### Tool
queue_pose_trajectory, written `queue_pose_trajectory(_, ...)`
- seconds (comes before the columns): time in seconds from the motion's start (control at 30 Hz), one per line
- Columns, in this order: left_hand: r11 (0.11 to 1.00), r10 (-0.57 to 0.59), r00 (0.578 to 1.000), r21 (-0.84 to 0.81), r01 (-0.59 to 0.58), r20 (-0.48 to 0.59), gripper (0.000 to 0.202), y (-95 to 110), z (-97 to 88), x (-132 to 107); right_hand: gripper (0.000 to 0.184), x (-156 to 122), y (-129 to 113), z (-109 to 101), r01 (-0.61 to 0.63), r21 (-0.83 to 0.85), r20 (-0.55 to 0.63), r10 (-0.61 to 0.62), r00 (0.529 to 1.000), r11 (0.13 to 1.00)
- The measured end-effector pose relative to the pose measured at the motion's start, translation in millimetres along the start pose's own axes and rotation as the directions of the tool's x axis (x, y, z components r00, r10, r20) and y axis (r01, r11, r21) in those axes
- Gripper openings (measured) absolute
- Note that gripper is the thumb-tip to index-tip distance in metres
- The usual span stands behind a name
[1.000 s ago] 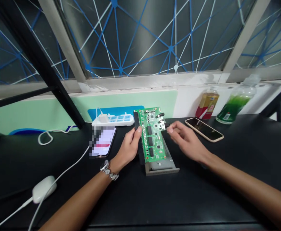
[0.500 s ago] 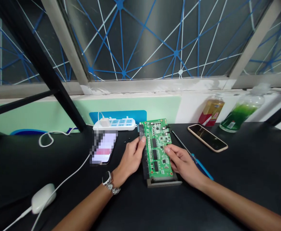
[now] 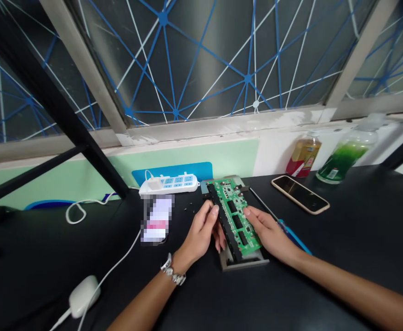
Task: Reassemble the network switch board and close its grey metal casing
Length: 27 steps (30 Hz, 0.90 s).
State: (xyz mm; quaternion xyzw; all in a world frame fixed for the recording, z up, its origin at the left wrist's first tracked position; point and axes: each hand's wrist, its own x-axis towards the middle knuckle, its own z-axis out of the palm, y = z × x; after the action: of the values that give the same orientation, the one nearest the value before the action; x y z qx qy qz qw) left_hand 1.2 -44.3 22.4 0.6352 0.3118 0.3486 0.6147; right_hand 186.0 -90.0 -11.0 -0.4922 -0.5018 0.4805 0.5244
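A green circuit board (image 3: 235,216) with a black row of ports along its left edge is tilted up over a grey metal case (image 3: 246,263) on the black table. My left hand (image 3: 203,232), with a watch on the wrist, grips the board's left edge with curled fingers. My right hand (image 3: 268,232) holds the board's right edge, fingers closed on it. A screwdriver (image 3: 284,227) with a blue handle lies just right of my right hand.
A white power strip (image 3: 170,184) sits behind the board, with white cables running left to an adapter (image 3: 82,296). One phone (image 3: 158,218) lies left of my hands, another phone (image 3: 299,194) to the right. Two bottles (image 3: 303,158) (image 3: 346,156) stand by the wall.
My right hand let go of the screwdriver, which now lies on the table, and took the board's right edge. Both hands tilted the board up on its port side.
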Motion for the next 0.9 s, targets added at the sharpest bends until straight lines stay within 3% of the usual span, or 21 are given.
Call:
queue_pose_trajectory(0.2, 0.986, -0.048, 0.996, 0.153, 0.058, -0.071, 0.040, -0.1, -5.0, 0.8, 0.036, -4.1, 2.5, 1.1, 0.021, -0.004, -0.021, -0.021, 1.000, 1.000)
queue_pose_trajectory(0.37, 0.984, -0.062, 0.990, 0.157, 0.082, -0.129, 0.042, -1.1, -3.7, 3.2, 0.035, -3.3, 1.3, -1.6, 0.061, 0.034, -0.010, -0.061, 0.998, 0.998)
queue_pose_trajectory(0.7, 0.986, -0.021, 0.995, 0.163, 0.037, -0.099, 0.045, -2.8, -1.8, 1.6, 0.035, -0.4, 1.2, -6.6, 0.169, -0.088, -0.018, -0.172, 0.985, 0.982)
queue_pose_trajectory(0.9, 0.999, -0.019, 0.999, 0.045, 0.020, -0.038, 0.040, -6.5, -4.2, 2.7, 0.037, -0.5, 9.9, -4.0, 0.119, -0.093, 0.003, -0.119, 0.993, 0.988)
